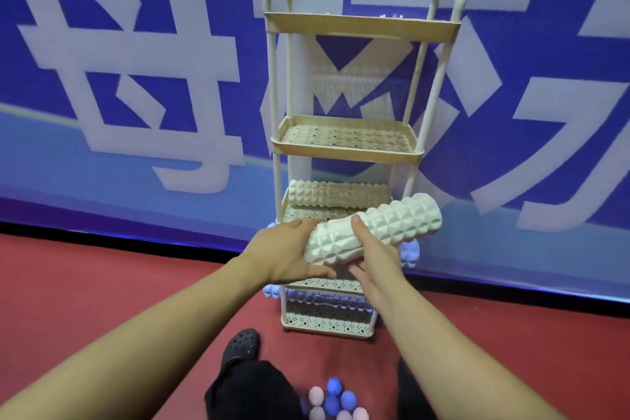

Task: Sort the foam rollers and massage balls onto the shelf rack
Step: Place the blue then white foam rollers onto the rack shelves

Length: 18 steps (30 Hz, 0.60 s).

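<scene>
I hold a white knobbed foam roller (385, 227) with both hands, tilted up to the right, in front of the cream shelf rack (344, 147). My left hand (289, 251) grips its lower left end. My right hand (371, 259) wraps its middle from below. A second white roller (337, 193) lies along the back of the third shelf. A lilac roller (327, 300) rests on the shelf beneath, its ends (409, 252) sticking out at the sides. Blue and pink massage balls (335, 401) sit in a pile on the floor by my feet.
The rack stands on red carpet (102, 290) against a blue wall banner with large white characters (136, 61). Its top tray (361, 27) and second tray (347, 140) show nothing inside. My black shoe (242, 346) and dark trouser legs are just in front of the rack.
</scene>
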Motion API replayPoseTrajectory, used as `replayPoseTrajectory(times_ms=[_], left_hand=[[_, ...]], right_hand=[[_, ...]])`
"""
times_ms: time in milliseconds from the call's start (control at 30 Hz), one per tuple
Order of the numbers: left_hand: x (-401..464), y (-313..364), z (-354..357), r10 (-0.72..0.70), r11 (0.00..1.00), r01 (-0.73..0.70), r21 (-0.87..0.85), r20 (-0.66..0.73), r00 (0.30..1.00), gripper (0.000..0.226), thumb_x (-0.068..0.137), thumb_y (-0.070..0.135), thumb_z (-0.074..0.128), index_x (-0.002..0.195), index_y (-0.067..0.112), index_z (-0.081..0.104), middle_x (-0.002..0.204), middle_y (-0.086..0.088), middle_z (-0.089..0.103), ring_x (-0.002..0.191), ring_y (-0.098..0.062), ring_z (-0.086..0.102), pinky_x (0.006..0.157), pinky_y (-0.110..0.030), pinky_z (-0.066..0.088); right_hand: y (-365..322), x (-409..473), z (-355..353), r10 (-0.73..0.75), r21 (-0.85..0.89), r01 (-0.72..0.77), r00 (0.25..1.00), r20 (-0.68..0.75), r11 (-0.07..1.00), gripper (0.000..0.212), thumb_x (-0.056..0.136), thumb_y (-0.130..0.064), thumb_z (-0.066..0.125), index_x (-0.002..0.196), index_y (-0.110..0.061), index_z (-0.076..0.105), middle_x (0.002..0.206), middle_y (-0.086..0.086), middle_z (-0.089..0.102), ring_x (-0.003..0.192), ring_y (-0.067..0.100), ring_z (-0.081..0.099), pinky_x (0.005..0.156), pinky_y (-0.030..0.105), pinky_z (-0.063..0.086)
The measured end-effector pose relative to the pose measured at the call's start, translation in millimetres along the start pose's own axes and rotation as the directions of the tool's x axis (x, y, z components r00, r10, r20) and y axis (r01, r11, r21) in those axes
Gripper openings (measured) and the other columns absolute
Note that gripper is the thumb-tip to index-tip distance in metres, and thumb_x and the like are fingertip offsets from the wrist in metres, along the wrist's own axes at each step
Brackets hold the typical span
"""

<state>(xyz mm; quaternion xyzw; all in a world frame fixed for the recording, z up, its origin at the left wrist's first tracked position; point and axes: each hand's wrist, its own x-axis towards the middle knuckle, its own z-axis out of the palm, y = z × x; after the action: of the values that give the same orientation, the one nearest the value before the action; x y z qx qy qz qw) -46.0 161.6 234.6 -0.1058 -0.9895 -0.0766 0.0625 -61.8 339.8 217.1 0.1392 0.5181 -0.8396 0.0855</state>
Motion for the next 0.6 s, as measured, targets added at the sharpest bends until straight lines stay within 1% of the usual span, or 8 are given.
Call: replayPoseTrajectory(times_ms=[133, 233, 267, 333, 367, 433, 500, 600], left_hand=[[-6.2, -3.8, -6.4, -0.021, 1.000, 0.022, 0.018, -0.043, 0.999, 0.081, 0.071, 0.085, 0.057, 0.128, 0.029, 0.043, 0.119, 0.007, 0.064, 0.103, -0.025, 0.065, 0.074, -0.039, 0.051], [-4.0, -15.0, -15.3, -0.004, 0.996, 0.012, 0.088, -0.095, 0.996, 0.075, 0.072, 0.084, 0.054, 0.123, 0.029, 0.045, 0.113, 0.007, 0.065, 0.099, -0.024, 0.065, 0.070, -0.038, 0.049], [-2.6, -20.2, -17.8, 0.003, 0.993, 0.008, 0.115, -0.100, 0.995, 0.075, 0.071, 0.084, 0.053, 0.121, 0.029, 0.045, 0.110, 0.007, 0.064, 0.097, -0.024, 0.065, 0.069, -0.038, 0.050], [0.6, -29.7, -22.2, 0.020, 0.987, -0.004, 0.162, -0.095, 0.995, 0.073, 0.072, 0.082, 0.053, 0.120, 0.027, 0.046, 0.108, 0.006, 0.063, 0.098, -0.023, 0.064, 0.068, -0.037, 0.050], [2.1, -33.6, -24.0, 0.036, 0.982, -0.017, 0.189, -0.097, 0.995, 0.074, 0.073, 0.080, 0.053, 0.121, 0.025, 0.046, 0.109, 0.005, 0.063, 0.099, -0.023, 0.063, 0.068, -0.037, 0.048], [5.0, -40.1, -25.4, 0.093, 0.965, -0.062, 0.253, -0.112, 0.989, 0.075, 0.074, 0.080, 0.054, 0.123, 0.023, 0.047, 0.108, 0.003, 0.063, 0.099, -0.024, 0.063, 0.068, -0.037, 0.047], [7.7, -45.0, -21.5, 0.171, 0.943, -0.127, 0.309, -0.122, 0.978, 0.076, 0.074, 0.080, 0.054, 0.122, 0.021, 0.049, 0.105, 0.001, 0.064, 0.096, -0.026, 0.064, 0.070, -0.037, 0.048], [12.4, -51.5, -12.6, 0.293, 0.908, -0.230, 0.351, -0.138, 0.946, 0.077, 0.072, 0.080, 0.052, 0.121, 0.021, 0.055, 0.100, 0.001, 0.065, 0.089, -0.025, 0.065, 0.068, -0.035, 0.049]], right_hand=[[-10.9, -13.5, 9.3, -0.003, -0.139, 0.012, 0.998, 0.062, 0.990, 0.045, 0.086, -0.037, 0.078, 0.120, -0.012, 0.064, 0.105, 0.001, 0.078, 0.098, 0.019, 0.074, 0.093, 0.044, 0.057], [-30.4, -21.8, 0.8, 0.067, -0.500, -0.015, 0.994, 0.086, 0.866, 0.056, 0.082, -0.058, 0.074, 0.113, -0.011, 0.066, 0.094, 0.007, 0.079, 0.082, 0.022, 0.077, 0.082, 0.036, 0.062], [-36.8, -24.2, -3.1, 0.037, -0.640, 0.021, 0.996, 0.078, 0.768, 0.057, 0.082, -0.062, 0.071, 0.107, -0.011, 0.070, 0.085, 0.006, 0.079, 0.076, 0.020, 0.077, 0.076, 0.032, 0.062], [-46.8, -23.3, -10.4, -0.201, -0.872, 0.187, 0.974, 0.105, 0.452, 0.055, 0.082, -0.070, 0.064, 0.082, -0.016, 0.076, 0.068, -0.003, 0.075, 0.070, 0.016, 0.073, 0.075, 0.031, 0.059], [-51.2, -21.3, -12.5, -0.357, -0.929, 0.257, 0.921, 0.153, 0.266, 0.056, 0.080, -0.074, 0.062, 0.072, -0.020, 0.074, 0.066, -0.006, 0.072, 0.072, 0.016, 0.070, 0.076, 0.033, 0.056], [-59.3, -14.6, -12.4, -0.536, -0.916, 0.401, 0.776, 0.331, 0.015, 0.048, 0.076, -0.076, 0.064, 0.079, -0.028, 0.069, 0.079, -0.013, 0.068, 0.086, 0.013, 0.061, 0.080, 0.034, 0.051], [-63.4, -1.2, -12.4, -0.436, -0.831, 0.528, 0.715, 0.547, -0.176, 0.053, 0.073, -0.076, 0.065, 0.107, -0.036, 0.064, 0.105, -0.015, 0.061, 0.103, 0.011, 0.053, 0.091, 0.034, 0.043], [-62.5, 19.7, -17.4, -0.114, -0.728, 0.546, 0.763, 0.636, -0.414, 0.088, 0.068, -0.088, 0.056, 0.141, -0.041, 0.043, 0.133, -0.013, 0.054, 0.126, 0.015, 0.049, 0.106, 0.035, 0.032]])
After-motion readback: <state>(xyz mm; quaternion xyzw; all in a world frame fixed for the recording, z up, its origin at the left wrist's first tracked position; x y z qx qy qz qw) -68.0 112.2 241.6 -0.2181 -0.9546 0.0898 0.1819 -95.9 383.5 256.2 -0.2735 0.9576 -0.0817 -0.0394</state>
